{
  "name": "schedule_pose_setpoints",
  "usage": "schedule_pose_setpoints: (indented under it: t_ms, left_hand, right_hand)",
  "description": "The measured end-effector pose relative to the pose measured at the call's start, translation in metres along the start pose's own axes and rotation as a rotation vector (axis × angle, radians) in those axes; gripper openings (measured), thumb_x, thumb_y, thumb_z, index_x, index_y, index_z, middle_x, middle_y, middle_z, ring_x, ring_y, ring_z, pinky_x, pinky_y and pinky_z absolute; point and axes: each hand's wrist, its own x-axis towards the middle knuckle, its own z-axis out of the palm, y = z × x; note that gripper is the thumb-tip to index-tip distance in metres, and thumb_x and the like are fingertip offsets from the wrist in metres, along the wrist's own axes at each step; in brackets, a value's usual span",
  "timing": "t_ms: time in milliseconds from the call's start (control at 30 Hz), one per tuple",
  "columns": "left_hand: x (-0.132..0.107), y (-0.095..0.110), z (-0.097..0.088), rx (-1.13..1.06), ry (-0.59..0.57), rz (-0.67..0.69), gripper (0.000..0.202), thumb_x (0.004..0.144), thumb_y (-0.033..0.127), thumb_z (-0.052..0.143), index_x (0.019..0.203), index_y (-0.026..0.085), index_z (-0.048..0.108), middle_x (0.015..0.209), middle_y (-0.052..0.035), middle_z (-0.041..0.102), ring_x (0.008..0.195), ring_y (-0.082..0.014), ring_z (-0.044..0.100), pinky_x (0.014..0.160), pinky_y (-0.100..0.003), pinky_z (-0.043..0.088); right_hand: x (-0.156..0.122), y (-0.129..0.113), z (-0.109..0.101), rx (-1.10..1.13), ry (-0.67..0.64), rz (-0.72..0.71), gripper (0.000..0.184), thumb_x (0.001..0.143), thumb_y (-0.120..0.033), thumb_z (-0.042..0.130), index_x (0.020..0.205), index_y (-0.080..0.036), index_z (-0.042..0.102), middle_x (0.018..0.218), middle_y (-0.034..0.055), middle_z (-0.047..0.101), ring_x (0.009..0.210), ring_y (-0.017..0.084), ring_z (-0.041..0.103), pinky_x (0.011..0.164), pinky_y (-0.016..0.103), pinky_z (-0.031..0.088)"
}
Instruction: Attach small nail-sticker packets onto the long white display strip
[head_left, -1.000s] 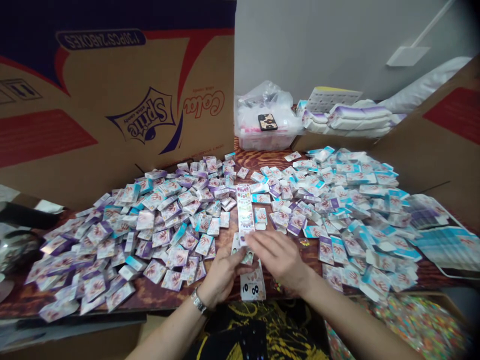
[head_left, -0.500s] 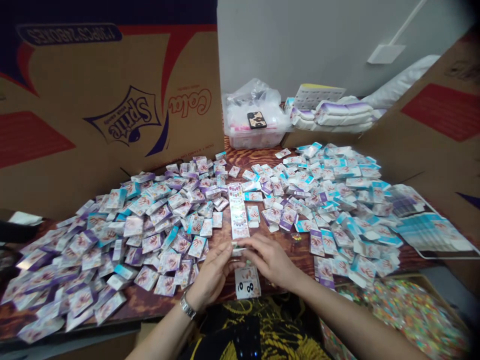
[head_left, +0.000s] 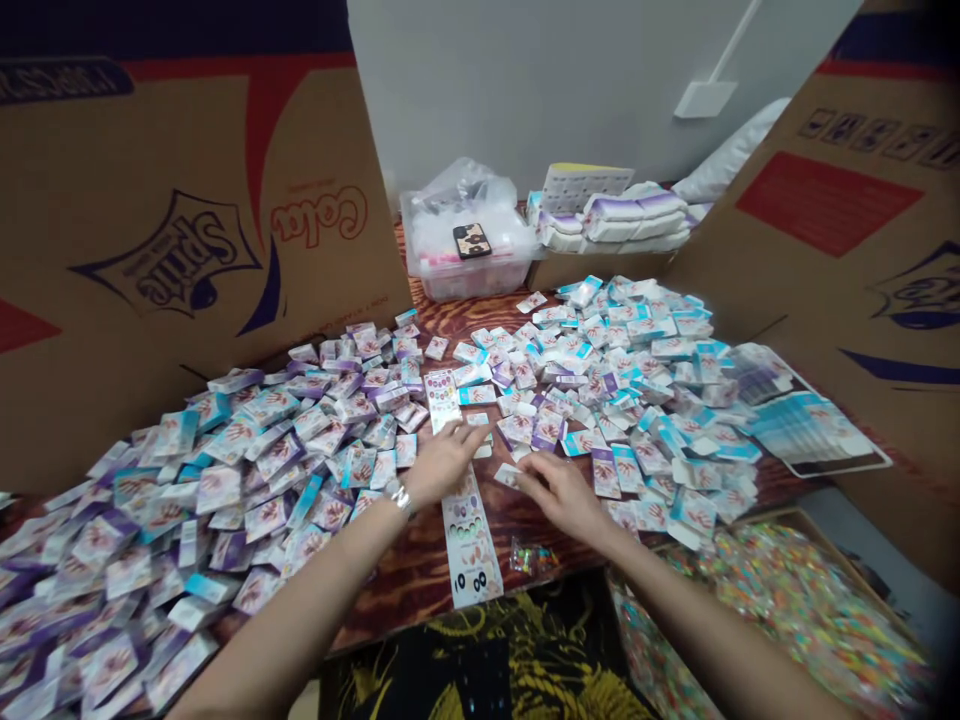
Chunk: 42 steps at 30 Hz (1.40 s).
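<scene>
My left hand (head_left: pixel 448 462) reaches forward across a long printed strip (head_left: pixel 466 540) with rows of small coloured ovals. Its fingers are stretched out, the tips beside a small box (head_left: pixel 481 422) that they partly cover; whether they touch it I cannot tell. To the right, my right hand (head_left: pixel 562 495) pinches the end of a small white box (head_left: pixel 508 476) between thumb and fingers, just above the wooden table. A small clear packet with colourful bits (head_left: pixel 532 555) lies on the table, nearer to me than the right hand.
Heaps of small purple and blue boxes spread left (head_left: pixel 262 450) and right (head_left: pixel 645 370). Large cartons (head_left: pixel 172 330) flank the table (head_left: pixel 375 600). A plastic tub (head_left: pixel 465 280) with a phone (head_left: pixel 471 240) stands behind. Lower right, a carton holds colourful packets (head_left: pixel 795 600).
My hands, earlier together near the table's front edge around a small box, have moved forward and apart. The right hand now holds a box alone; the strip and packet show more fully. The view has shifted right.
</scene>
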Motion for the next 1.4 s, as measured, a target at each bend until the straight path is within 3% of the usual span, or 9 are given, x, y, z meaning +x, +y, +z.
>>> schedule_pose_setpoints:
  t_ms: [67,200,400,533,767,867,967,1167,1400]
  left_hand:
    - [0.029,-0.011,-0.001,0.224,-0.089,0.056,0.05,0.085,0.006,0.039,0.132,0.023,0.037,0.133,-0.011,0.047,0.121,-0.0259,0.039,0.094,-0.043,0.038]
    - [0.061,-0.019,0.013,0.253,-0.155,0.101,0.04,0.087,0.008,0.039,0.123,0.024,0.047,0.126,-0.0109,0.052,0.111,-0.0267,0.046,0.087,-0.046,0.039]
    - [0.07,-0.013,0.026,0.304,-0.135,0.133,0.03,0.09,0.01,0.034,0.113,0.016,0.052,0.108,-0.0147,0.058,0.097,-0.0253,0.05,0.076,-0.039,0.039]
    - [0.068,-0.008,0.016,0.34,-0.104,0.137,0.025,0.089,0.01,0.036,0.107,0.013,0.053,0.094,-0.0135,0.06,0.091,-0.0248,0.051,0.076,-0.038,0.037]
    - [0.027,-0.006,-0.026,0.368,0.009,0.059,0.021,0.091,0.017,0.035,0.102,0.012,0.051,0.092,-0.0143,0.056,0.088,-0.026,0.05,0.075,-0.039,0.041]
    - [-0.001,-0.009,-0.032,0.238,0.117,0.004,0.023,0.09,0.024,0.041,0.109,0.013,0.047,0.1,-0.0136,0.054,0.093,-0.0252,0.05,0.08,-0.038,0.043]
    - [-0.028,-0.011,-0.027,0.034,0.233,-0.048,0.032,0.089,0.026,0.044,0.119,0.014,0.041,0.109,-0.0134,0.053,0.1,-0.0249,0.051,0.086,-0.039,0.044]
    - [-0.07,-0.002,-0.008,-0.164,0.272,-0.186,0.043,0.088,0.026,0.044,0.13,0.016,0.036,0.111,-0.0125,0.054,0.103,-0.0249,0.051,0.089,-0.041,0.045]
    - [-0.092,0.005,0.008,-0.285,0.297,-0.254,0.042,0.088,0.026,0.045,0.129,0.018,0.04,0.121,-0.0141,0.05,0.108,-0.0249,0.052,0.091,-0.043,0.046]
  right_hand:
    - [-0.004,0.01,-0.01,-0.011,-0.008,0.015,0.016,0.092,-0.028,0.046,0.086,-0.019,0.058,0.084,0.0038,0.061,0.079,0.017,0.056,0.073,0.029,0.041]
    - [-0.027,0.02,-0.022,-0.038,-0.14,0.013,0.014,0.091,-0.025,0.046,0.091,-0.019,0.059,0.087,0.0042,0.063,0.082,0.018,0.057,0.075,0.03,0.042]
    - [-0.068,0.022,0.005,-0.087,-0.418,0.045,0.01,0.088,-0.023,0.05,0.087,-0.019,0.059,0.082,0.0028,0.061,0.077,0.016,0.057,0.068,0.026,0.042]
    - [-0.058,0.031,0.021,-0.159,-0.368,0.058,0.011,0.088,-0.021,0.049,0.088,-0.016,0.058,0.087,0.0063,0.061,0.082,0.018,0.057,0.072,0.029,0.042]
    - [-0.026,0.038,-0.017,-0.068,-0.257,0.082,0.018,0.093,-0.026,0.042,0.086,-0.017,0.056,0.079,0.0025,0.06,0.072,0.015,0.055,0.066,0.025,0.041]
    - [-0.015,0.03,-0.014,-0.053,-0.237,0.068,0.016,0.092,-0.026,0.044,0.088,-0.017,0.057,0.082,0.003,0.061,0.074,0.015,0.056,0.066,0.025,0.04]
    - [-0.002,0.027,0.003,-0.14,-0.289,0.087,0.015,0.091,-0.028,0.047,0.09,-0.018,0.058,0.083,0.0017,0.063,0.075,0.015,0.057,0.066,0.023,0.039]
    - [0.016,0.038,0.031,-0.3,-0.318,0.178,0.023,0.08,-0.023,0.06,0.101,-0.015,0.056,0.086,0.0067,0.065,0.078,0.019,0.059,0.066,0.025,0.037]
    - [0.012,0.026,0.029,-0.368,-0.339,0.16,0.01,0.084,-0.027,0.054,0.085,-0.017,0.056,0.085,0.0068,0.063,0.08,0.019,0.059,0.067,0.026,0.038]
